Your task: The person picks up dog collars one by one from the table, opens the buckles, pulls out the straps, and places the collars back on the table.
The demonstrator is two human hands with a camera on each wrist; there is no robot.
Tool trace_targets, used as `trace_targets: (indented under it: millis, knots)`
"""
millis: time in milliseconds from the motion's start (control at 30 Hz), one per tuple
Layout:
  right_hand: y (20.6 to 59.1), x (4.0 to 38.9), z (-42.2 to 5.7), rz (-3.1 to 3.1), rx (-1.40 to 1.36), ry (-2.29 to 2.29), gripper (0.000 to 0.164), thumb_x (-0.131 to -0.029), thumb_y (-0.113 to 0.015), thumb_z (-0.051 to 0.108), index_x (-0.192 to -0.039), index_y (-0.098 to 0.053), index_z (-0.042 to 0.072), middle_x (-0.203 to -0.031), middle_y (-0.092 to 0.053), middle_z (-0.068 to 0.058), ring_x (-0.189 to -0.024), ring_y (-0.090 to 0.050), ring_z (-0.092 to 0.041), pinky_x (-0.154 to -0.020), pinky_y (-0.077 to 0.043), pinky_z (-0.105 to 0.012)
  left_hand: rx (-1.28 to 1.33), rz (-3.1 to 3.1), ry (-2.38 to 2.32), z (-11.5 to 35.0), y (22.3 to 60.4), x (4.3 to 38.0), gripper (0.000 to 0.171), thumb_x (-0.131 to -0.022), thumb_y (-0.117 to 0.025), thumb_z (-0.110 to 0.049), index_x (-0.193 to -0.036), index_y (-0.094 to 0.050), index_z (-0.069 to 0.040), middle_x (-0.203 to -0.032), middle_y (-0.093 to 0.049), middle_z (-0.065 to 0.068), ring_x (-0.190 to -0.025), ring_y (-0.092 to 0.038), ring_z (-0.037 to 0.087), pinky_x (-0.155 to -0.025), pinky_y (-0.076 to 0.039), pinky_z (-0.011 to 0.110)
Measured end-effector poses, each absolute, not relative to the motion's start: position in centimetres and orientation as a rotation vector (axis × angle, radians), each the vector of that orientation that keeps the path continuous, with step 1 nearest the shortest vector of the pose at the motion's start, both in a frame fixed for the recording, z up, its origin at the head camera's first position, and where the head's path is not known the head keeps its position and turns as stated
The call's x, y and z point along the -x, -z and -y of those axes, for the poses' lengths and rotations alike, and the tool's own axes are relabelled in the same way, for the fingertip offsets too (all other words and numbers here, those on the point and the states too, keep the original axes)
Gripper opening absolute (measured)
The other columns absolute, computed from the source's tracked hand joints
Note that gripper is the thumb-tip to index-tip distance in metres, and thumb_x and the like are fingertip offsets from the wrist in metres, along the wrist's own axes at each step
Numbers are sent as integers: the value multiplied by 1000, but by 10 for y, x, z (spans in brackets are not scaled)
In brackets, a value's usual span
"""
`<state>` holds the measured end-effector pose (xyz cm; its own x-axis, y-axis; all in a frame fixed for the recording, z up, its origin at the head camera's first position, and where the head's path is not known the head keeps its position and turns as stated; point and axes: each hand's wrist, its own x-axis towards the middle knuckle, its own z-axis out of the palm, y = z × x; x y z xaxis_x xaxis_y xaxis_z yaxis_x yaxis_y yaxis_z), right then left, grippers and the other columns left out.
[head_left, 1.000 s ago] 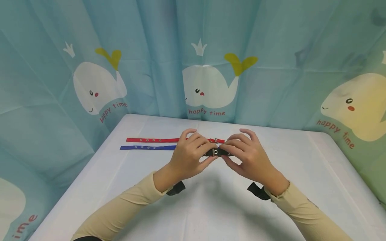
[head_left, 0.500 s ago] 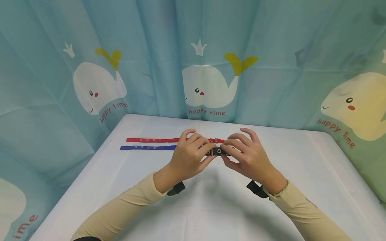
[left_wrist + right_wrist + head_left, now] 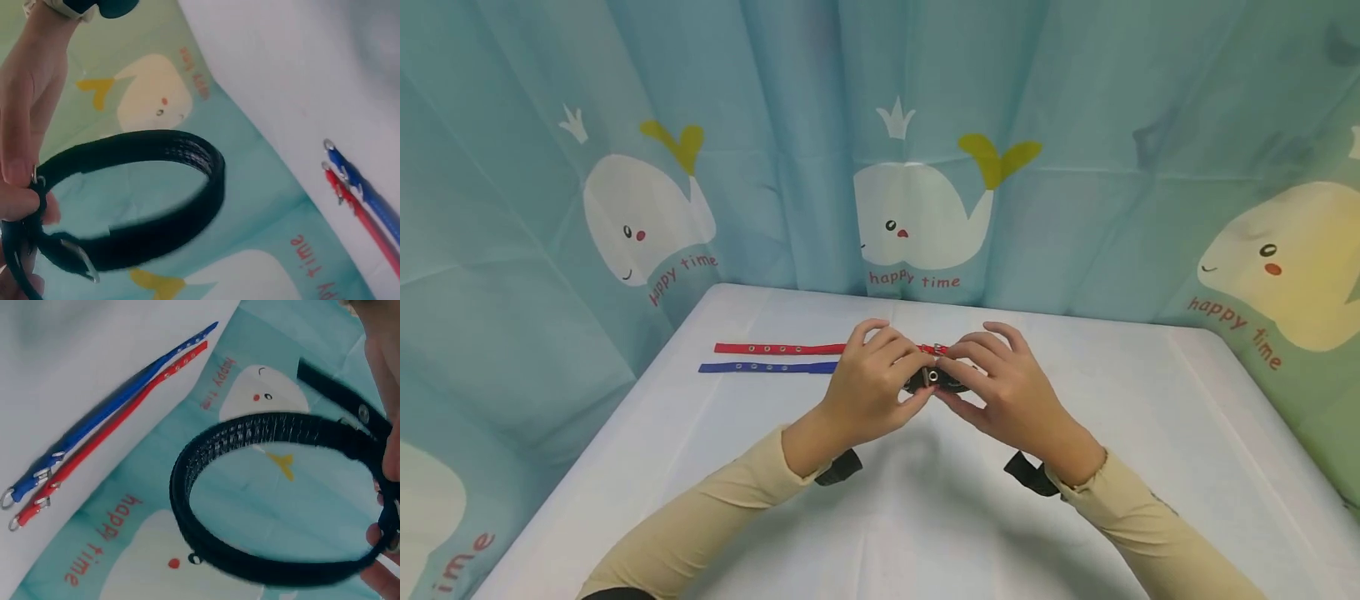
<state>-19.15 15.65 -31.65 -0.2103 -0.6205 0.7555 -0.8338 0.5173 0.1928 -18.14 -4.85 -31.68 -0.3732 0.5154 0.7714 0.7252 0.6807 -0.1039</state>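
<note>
Both hands hold a black buckle collar up over the table, bent into a loop. In the head view, my left hand (image 3: 868, 387) pinches it near the metal buckle, while my right hand (image 3: 1011, 396) pinches the strap just right of there. One eyelet of the black collar (image 3: 946, 382) shows between the fingertips. The left wrist view shows the loop of the collar (image 3: 169, 231), with a metal keeper on its side. In the right wrist view, a free strap end (image 3: 331, 390) with an eyelet sticks out past the fingers. Fingers partly hide the buckle.
A red collar (image 3: 820, 351) and a blue collar (image 3: 805, 368) lie straight and side by side behind the hands, with eyelets at the left end. They rest on a white table (image 3: 700, 433). A blue curtain (image 3: 797, 167) with whales hangs behind the far edge.
The right hand has shifted slightly left, closer to the left hand. The visible eyelet moved right with the strap, then back left. The left hand stays nearly in place.
</note>
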Motion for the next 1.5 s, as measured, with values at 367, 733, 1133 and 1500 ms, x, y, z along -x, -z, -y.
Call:
trace_targets:
  millis: [367, 733, 1133, 1500]
  knots:
    - [316, 191, -153, 1879, -1232, -337, 31, -95, -51, 30, -88, -69, 6, -84, -66, -6, -84, -60, -24, -88, -44, -55, 983, 2034, 262, 50, 320, 182, 25, -70, -80, -30, -87, -71, -13, -80, -68, -3, -81, -61, 13, -93, -44, 42]
    - [314, 193, -156, 1889, -1263, -312, 31, -95, -48, 28, -86, -68, 6, -82, -66, -6, -83, -60, -24, -90, -44, -55, 986, 2037, 260, 51, 318, 181, 26, -70, -80, -32, -87, -72, -14, -81, -68, -3, -82, -61, 13, -94, -45, 42]
    - [312, 193, -157, 1920, -1271, -305, 30, -95, -48, 28, -86, -68, 7, -83, -67, -6, -83, -60, -24, -91, -43, -55, 980, 2035, 282, 51, 318, 181, 26, -69, -80, -31, -86, -72, -14, -80, -69, -3, -82, -61, 13, -94, -45, 42]
    - [311, 193, -157, 1921, -1272, -300, 28, -94, -50, 26, -86, -67, 6, -83, -66, -6, -82, -60, -23, -91, -44, -54, 963, 2014, 292, 52, 318, 180, 23, -70, -80, -29, -85, -72, -14, -79, -68, -3, -81, -61, 13, -93, -44, 42]
